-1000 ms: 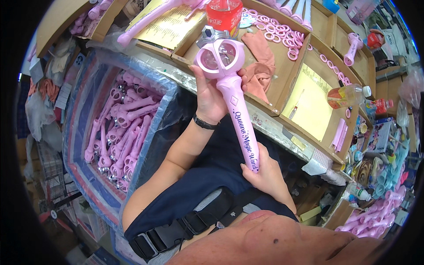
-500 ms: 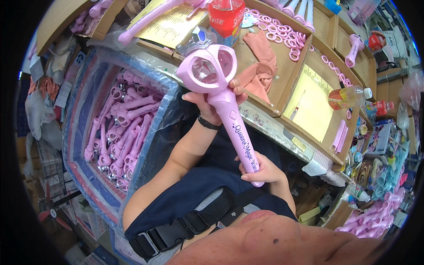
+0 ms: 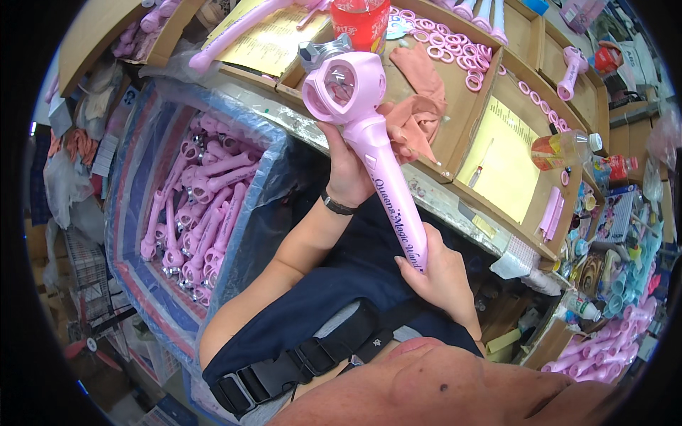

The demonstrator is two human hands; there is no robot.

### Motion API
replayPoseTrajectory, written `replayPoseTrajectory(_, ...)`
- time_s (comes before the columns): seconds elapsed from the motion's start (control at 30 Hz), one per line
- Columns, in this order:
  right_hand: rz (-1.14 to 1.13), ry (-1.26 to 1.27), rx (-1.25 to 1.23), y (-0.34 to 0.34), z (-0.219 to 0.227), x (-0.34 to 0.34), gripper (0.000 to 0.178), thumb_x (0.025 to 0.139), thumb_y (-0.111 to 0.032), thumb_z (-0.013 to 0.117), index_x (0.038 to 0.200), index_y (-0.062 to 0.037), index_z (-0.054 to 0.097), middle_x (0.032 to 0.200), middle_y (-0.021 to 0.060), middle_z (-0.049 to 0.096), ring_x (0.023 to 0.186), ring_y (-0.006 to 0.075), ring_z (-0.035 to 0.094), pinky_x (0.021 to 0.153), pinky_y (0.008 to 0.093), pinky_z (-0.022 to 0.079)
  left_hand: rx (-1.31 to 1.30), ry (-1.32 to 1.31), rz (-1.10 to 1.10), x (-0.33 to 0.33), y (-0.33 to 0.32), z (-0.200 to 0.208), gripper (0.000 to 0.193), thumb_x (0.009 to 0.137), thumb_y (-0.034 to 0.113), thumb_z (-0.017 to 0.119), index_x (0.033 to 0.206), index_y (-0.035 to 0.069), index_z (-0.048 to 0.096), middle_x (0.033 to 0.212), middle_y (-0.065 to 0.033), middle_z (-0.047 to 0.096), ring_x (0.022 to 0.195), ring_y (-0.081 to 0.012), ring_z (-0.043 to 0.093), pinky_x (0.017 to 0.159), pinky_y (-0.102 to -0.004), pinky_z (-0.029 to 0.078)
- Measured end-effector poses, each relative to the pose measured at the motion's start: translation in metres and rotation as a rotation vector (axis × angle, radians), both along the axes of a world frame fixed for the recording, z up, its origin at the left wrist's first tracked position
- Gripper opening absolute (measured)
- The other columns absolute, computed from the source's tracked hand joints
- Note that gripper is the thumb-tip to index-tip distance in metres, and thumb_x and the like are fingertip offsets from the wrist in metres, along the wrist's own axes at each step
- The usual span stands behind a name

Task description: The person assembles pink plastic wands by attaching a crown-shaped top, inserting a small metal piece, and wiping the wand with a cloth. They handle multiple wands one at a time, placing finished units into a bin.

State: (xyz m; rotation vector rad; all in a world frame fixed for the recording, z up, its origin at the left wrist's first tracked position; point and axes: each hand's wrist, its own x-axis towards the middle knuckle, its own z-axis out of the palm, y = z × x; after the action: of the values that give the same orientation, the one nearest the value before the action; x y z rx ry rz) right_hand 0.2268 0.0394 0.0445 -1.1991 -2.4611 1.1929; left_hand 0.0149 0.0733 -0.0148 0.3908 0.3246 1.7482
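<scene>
Both my hands hold a pink toy wand [image 3: 388, 186], tilted with its head up and to the left. Its round head has open windows with a clear piece inside and a silver crown-like top; dark lettering runs down the handle. Near the neck, my left hand [image 3: 349, 167], with a dark wristband, is wrapped round the wand from below, its fingertips showing on the far side. My right hand [image 3: 442, 278] is closed round the lower end of the handle, thumb along its front.
To the left, a lined bag [image 3: 266, 160] holds many similar wands [image 3: 202, 188]. Cardboard trays [image 3: 455, 145] on the bench hold pink rings [image 3: 455, 44], a salmon cloth [image 3: 419, 89], yellow sheets [image 3: 501, 163] and a screwdriver [image 3: 477, 175]. A red-labelled bottle [image 3: 360, 25] stands behind the wand head; another bottle [image 3: 565, 151] lies right.
The wand has rolled about its length and shifted slightly right, so its head and lettering face differently. My right hand has moved up and turned to grip more of the handle's end.
</scene>
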Motion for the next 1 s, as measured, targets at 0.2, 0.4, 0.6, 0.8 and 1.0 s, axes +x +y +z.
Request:
replayPoseTrajectory(0.2,0.003,-0.014,0.069,0.000,-0.005,-0.003,0.057,0.074,-0.021,0.070,0.121,-0.0019,0.044,0.087,0.0216,0.063,0.077,0.0375,0.064,0.067,0.0405,0.051,-0.033,0.020,0.031,0.003,0.000,0.001,0.095,0.076,0.083,0.025,0.129,0.006,0.044,0.091,-0.0089,0.060,0.082,-0.0240,0.059,0.084,-0.0451,0.048)
replayPoseTrajectory(0.4,-0.086,0.090,0.284,0.003,-0.050,-0.014,0.061,0.072,-0.016,0.072,0.124,-0.0021,0.043,0.088,0.0180,0.058,0.083,0.0371,0.060,0.072,0.0404,0.049,-0.143,-0.195,0.024,0.000,0.001,0.001,0.086,0.081,0.080,0.019,0.118,0.008,0.048,0.083,-0.0090,0.059,0.067,-0.0210,0.057,0.064,-0.0371,0.048)
replayPoseTrajectory(0.6,-0.072,0.251,-0.402,-0.005,-0.065,-0.023,0.064,0.076,-0.023,0.072,0.128,-0.0030,0.040,0.107,0.0217,0.058,0.095,0.0377,0.061,0.079,0.0383,0.050,-0.113,-0.060,-0.029,-0.001,-0.002,-0.005,0.079,0.085,0.074,0.026,0.121,0.007,0.049,0.081,-0.0073,0.055,0.061,-0.0176,0.052,0.055,-0.0286,0.041)
replayPoseTrajectory(0.8,0.101,0.300,0.191,0.037,-0.055,-0.017,0.027,0.082,-0.020,0.064,0.102,-0.0026,0.059,0.102,0.0165,0.060,0.092,0.0334,0.060,0.081,0.0396,0.048,-0.302,0.380,0.313,-0.011,-0.008,-0.014,0.049,0.092,0.050,0.049,0.112,0.004,0.050,0.094,-0.0060,0.058,0.071,-0.0125,0.056,0.062,-0.0286,0.048)
replayPoseTrajectory(1.0,-0.316,0.348,0.549,0.203,-0.059,0.015,0.017,0.089,-0.015,0.056,0.096,-0.0012,0.063,0.089,0.0129,0.061,0.086,0.0248,0.060,0.074,0.0320,0.048,-0.114,0.247,0.152,-0.032,-0.027,-0.017,0.054,0.092,0.045,0.051,0.124,0.003,0.046,0.109,-0.0108,0.056,0.098,-0.0229,0.057,0.088,-0.0378,0.047)
